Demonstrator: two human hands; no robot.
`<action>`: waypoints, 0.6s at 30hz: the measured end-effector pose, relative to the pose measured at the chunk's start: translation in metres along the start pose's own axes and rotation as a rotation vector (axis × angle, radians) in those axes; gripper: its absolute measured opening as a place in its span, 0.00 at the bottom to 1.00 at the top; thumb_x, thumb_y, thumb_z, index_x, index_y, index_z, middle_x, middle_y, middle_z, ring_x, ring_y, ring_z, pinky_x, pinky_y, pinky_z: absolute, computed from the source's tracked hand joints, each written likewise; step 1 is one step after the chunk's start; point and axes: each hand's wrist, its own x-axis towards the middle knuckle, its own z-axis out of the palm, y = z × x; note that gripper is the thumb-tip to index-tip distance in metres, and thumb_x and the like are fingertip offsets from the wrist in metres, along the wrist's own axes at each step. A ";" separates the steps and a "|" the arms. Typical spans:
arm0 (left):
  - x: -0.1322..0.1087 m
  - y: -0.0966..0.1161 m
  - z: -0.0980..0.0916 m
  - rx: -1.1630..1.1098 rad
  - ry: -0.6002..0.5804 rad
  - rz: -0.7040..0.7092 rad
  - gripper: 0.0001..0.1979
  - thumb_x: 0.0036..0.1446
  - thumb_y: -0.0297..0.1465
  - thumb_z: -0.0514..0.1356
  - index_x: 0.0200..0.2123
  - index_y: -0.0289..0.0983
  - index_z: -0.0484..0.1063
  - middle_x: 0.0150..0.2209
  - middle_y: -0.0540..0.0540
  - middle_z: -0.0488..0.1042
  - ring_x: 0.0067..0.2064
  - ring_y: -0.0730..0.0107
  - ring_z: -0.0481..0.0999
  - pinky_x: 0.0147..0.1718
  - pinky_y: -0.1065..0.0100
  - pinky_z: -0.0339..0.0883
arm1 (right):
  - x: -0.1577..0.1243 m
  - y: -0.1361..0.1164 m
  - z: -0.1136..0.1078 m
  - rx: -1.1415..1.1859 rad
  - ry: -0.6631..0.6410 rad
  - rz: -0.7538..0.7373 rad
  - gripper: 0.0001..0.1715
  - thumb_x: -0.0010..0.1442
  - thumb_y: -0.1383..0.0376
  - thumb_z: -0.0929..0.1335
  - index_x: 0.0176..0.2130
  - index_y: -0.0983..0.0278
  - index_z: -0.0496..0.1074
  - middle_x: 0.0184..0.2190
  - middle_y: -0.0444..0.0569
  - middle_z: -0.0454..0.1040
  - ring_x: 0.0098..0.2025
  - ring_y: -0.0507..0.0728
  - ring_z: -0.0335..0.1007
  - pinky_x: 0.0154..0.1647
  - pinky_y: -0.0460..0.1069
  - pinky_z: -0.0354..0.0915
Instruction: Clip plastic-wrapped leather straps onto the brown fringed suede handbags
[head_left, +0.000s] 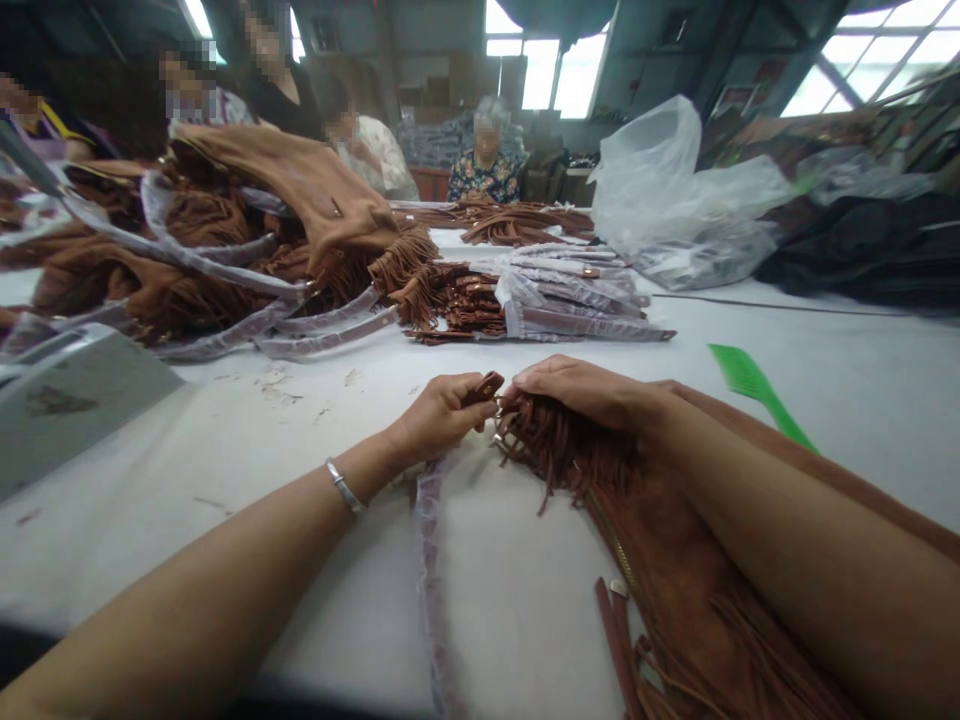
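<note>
My left hand (448, 412), with a silver bracelet at the wrist, pinches the brown leather end of a bag strap (429, 560). Clear plastic wraps the strap, which hangs down from that hand toward the table's near edge. Beside it, my right hand (577, 388) grips the fringed end of a brown suede bag (675, 560). Small metal hardware (501, 405) shows between the two hands; whether strap and bag are joined there I cannot tell. Down the bag's side runs a zipper (621, 555), and thin leather strips (616, 640) lie beside it. My right forearm covers part of the bag.
Brown fringed bags (285, 190) are heaped at the left, behind a grey box-like object (75, 405). Plastic-wrapped straps (570, 290) lie ahead. A green plastic tool (757, 390) and clear plastic bags (675, 200) are on the right. Several people sit or stand across the table.
</note>
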 end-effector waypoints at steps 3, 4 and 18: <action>-0.002 0.004 -0.001 0.065 0.051 0.007 0.09 0.53 0.33 0.57 0.25 0.34 0.64 0.21 0.54 0.63 0.20 0.83 0.61 0.20 0.79 0.56 | 0.005 0.003 -0.015 0.188 -0.197 0.041 0.20 0.55 0.55 0.63 0.29 0.70 0.71 0.25 0.46 0.70 0.27 0.50 0.61 0.32 0.46 0.59; -0.002 0.004 -0.001 0.089 0.072 0.019 0.10 0.54 0.34 0.57 0.25 0.34 0.64 0.21 0.54 0.63 0.20 0.83 0.61 0.20 0.79 0.56 | 0.007 0.004 -0.017 0.236 -0.251 0.076 0.20 0.55 0.55 0.64 0.29 0.71 0.71 0.24 0.46 0.69 0.27 0.51 0.62 0.32 0.46 0.60; 0.000 0.003 0.002 -0.011 0.085 -0.010 0.09 0.53 0.31 0.58 0.25 0.33 0.64 0.20 0.55 0.63 0.19 0.84 0.60 0.18 0.80 0.55 | 0.003 0.011 0.005 0.523 -0.191 0.161 0.19 0.59 0.58 0.62 0.32 0.72 0.73 0.28 0.49 0.74 0.28 0.49 0.66 0.34 0.44 0.63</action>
